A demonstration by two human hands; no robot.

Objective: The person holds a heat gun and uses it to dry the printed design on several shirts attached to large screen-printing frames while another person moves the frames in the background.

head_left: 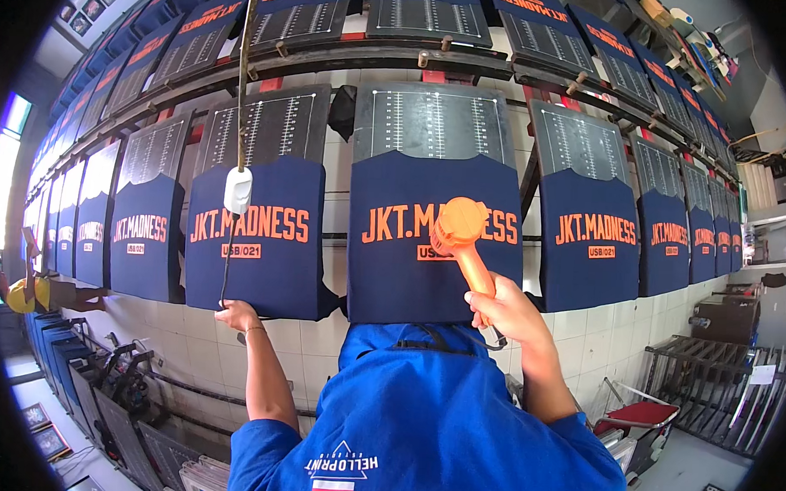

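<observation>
My right hand is wrapped round the handle of an orange hair dryer. The dryer's head hangs over the orange print on a dark navy T-shirt, which is stretched over a grey ruled board in front of me. My left hand is closed on a thin black power cord beside the lower edge of another navy T-shirt on the left. That cord runs up to a white plug connector hanging on a line from above. The dryer's own cord shows only partly below my right hand.
More navy printed shirts on boards stand left and right, with another row beyond a dark metal rail. A person in yellow is at far left. Behind right are a red folding chair and a black metal rack.
</observation>
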